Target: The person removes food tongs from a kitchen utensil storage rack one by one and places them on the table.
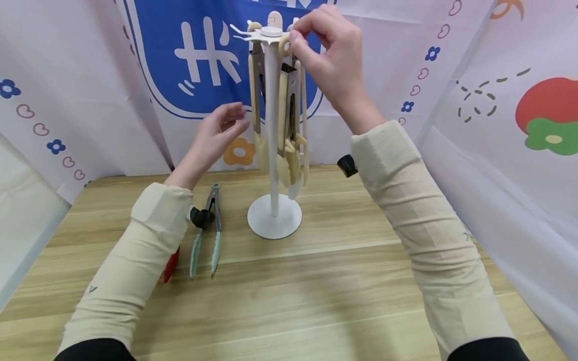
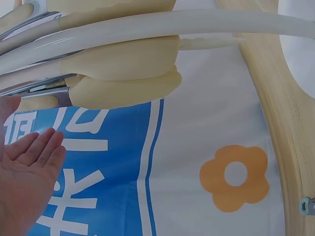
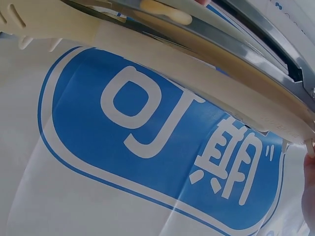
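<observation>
One beige ring (image 1: 282, 46) | pinched between right fingers (image 1: 311, 21) | left fingers (image 1: 231, 111) loose, near stand (image 1: 274, 226)

Your right arm (image 1: 420, 215) reaches forward and inward, past its bare wrist (image 1: 361, 111), so that your right hand (image 1: 331, 55) is raised well above the other one. Its thumb (image 1: 308, 52) and forefinger (image 1: 311, 21) pinch at the tips, the other fingers bent and partly hidden. Your left arm (image 1: 149, 250) stretches forward lower down; your left hand (image 1: 221, 126) is relaxed, fingers (image 2: 45, 146) side by side and slightly bent, palm turned inward, thumb apart.
</observation>
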Demonstrator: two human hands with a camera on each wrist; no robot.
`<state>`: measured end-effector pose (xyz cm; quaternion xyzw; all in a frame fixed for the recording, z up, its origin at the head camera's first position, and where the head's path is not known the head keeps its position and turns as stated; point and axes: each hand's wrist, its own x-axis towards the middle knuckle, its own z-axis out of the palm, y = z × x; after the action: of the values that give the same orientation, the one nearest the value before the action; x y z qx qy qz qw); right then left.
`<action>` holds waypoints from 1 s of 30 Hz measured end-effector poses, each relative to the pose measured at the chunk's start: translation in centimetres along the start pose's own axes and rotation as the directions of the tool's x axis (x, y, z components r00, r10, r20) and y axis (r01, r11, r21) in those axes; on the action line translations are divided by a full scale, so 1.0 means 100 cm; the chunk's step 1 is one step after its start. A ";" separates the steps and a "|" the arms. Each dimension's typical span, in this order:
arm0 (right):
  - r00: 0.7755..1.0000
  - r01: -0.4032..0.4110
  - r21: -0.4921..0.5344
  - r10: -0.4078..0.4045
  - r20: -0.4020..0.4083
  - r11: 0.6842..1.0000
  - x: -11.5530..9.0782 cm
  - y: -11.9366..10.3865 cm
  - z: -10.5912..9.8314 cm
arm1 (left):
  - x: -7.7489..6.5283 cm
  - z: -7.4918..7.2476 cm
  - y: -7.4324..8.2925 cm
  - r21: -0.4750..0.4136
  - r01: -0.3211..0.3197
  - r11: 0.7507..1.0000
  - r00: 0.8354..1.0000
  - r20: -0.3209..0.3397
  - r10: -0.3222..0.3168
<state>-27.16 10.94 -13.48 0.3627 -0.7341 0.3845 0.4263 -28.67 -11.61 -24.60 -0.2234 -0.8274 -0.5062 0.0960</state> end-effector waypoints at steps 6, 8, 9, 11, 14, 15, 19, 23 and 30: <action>1.000 -0.015 0.025 0.016 -0.016 1.000 -0.001 0.000 0.000 | 0.004 0.003 0.001 -0.006 -0.013 1.000 1.000 0.005 0.013; 1.000 -0.021 0.043 0.022 -0.020 0.999 -0.001 -0.001 0.000 | 0.005 0.004 0.001 -0.018 -0.025 1.000 1.000 0.005 0.025; 1.000 -0.023 0.051 0.024 -0.020 0.998 -0.001 -0.001 0.000 | 0.006 0.004 0.001 -0.025 -0.032 0.999 0.999 0.006 0.032; 0.999 -0.030 0.074 0.031 -0.018 0.997 -0.002 0.000 0.000 | 0.007 0.004 0.001 -0.033 -0.043 0.999 0.999 0.006 0.043; 0.998 -0.055 0.108 0.057 -0.017 0.993 -0.002 0.000 0.000 | 0.007 0.005 0.002 -0.035 -0.045 0.998 0.999 0.008 0.045; 0.998 -0.063 0.123 0.065 -0.017 0.990 -0.002 0.000 -0.001 | 0.008 0.005 0.002 -0.033 -0.046 0.998 0.999 0.007 0.046; 0.996 -0.081 0.195 0.088 -0.028 0.977 -0.004 0.001 -0.002 | 0.008 0.005 0.003 -0.030 -0.042 0.999 0.999 0.005 0.043; 0.992 -0.101 0.283 0.116 -0.039 0.954 -0.004 0.002 -0.002 | 0.008 0.005 0.005 -0.038 -0.040 0.998 0.999 0.007 0.041; 0.994 -0.065 0.357 0.093 -0.062 0.932 -0.003 0.008 -0.005 | 0.007 0.005 0.008 -0.077 -0.043 0.996 0.998 0.042 0.046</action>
<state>-27.55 11.78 -13.77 0.3882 -0.6498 0.5411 0.3665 -28.92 -10.66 -23.95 -0.2564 -0.8042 -0.5301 0.0804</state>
